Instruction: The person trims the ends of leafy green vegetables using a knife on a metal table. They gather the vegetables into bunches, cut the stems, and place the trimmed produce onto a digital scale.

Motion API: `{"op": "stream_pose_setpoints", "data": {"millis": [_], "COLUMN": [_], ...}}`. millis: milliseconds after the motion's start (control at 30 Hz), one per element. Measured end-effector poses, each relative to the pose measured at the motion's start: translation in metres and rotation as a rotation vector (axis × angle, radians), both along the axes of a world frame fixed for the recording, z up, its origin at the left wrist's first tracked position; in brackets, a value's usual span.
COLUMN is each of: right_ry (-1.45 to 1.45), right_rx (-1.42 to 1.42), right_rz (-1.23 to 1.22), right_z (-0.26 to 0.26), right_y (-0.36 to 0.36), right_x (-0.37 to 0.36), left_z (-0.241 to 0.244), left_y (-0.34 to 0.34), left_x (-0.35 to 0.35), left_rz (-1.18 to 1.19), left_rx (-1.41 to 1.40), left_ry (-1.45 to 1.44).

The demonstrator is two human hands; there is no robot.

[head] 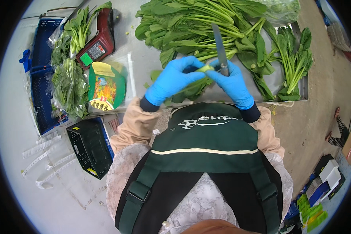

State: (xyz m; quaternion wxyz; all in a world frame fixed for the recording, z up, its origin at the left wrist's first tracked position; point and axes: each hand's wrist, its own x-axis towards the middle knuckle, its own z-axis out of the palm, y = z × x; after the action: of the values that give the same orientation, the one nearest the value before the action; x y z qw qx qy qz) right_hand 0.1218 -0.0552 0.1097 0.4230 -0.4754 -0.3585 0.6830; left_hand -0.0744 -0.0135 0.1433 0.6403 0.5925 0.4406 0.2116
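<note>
Both hands wear blue gloves above the near edge of a metal table (140, 84). My left hand (177, 77) grips a leafy green vegetable stalk (205, 69), its leaves hanging below the hand. My right hand (229, 79) is closed around the handle of a knife (219, 44), blade pointing away from me, while its fingertips meet the base of the stalk. Just beyond the hands lies a large pile of leafy greens (190, 26). A smaller bunch of greens (292, 64) rests at the table's right corner.
On the left are a red digital scale (98, 48) with greens on it, bagged greens (70, 87), a green printed packaging piece (108, 87) and blue crates (44, 99). A black crate (90, 146) stands below them. A person's legs (339, 131) show at far right.
</note>
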Motion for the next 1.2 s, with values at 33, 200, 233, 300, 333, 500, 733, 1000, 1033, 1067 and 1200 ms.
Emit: {"op": "stream_pose_setpoints", "data": {"millis": [33, 200, 233, 300, 333, 500, 733, 1000, 1033, 1067, 1200], "right_ry": [0.007, 0.009, 0.021, 0.02, 0.015, -0.777, -0.861, -0.107, -0.177, -0.247, -0.691], "right_rx": [0.036, 0.072, 0.057, 0.081, 0.093, 0.186, 0.235, 0.083, 0.123, 0.164, 0.457], "right_rz": [0.026, 0.032, -0.01, -0.037, -0.042, -0.279, -0.404, -0.234, -0.268, -0.302, -0.215], "right_z": [-0.006, -0.022, -0.023, -0.012, -0.009, -0.048, -0.109, 0.009, 0.01, 0.011, 0.017], "right_y": [-0.004, -0.019, -0.019, -0.012, -0.009, 0.028, 0.054, 0.016, 0.013, 0.01, -0.001], "right_x": [0.0, 0.001, 0.0, -0.003, -0.003, 0.028, 0.045, 0.017, 0.018, 0.019, 0.026], "left_z": [-0.006, -0.009, -0.011, -0.011, -0.008, 0.039, 0.074, -0.013, -0.014, -0.018, -0.016], "left_y": [0.006, 0.028, 0.029, 0.023, 0.014, 0.032, 0.047, 0.014, 0.015, 0.013, 0.005], "left_x": [-0.011, -0.032, -0.029, -0.019, -0.01, -0.036, -0.054, 0.038, 0.041, 0.041, 0.043], "left_rz": [-0.051, 0.047, 0.069, -0.076, -0.219, -0.007, 0.119, 0.141, 0.12, 0.144, 0.202], "left_rx": [-0.038, 0.54, 0.927, 0.915, 0.51, -0.101, 0.026, 0.061, -0.048, -0.018, 0.04], "left_ry": [-0.012, 0.449, 0.65, 0.672, 0.484, -0.122, -0.1, -0.058, -0.065, -0.043, -0.061]}}
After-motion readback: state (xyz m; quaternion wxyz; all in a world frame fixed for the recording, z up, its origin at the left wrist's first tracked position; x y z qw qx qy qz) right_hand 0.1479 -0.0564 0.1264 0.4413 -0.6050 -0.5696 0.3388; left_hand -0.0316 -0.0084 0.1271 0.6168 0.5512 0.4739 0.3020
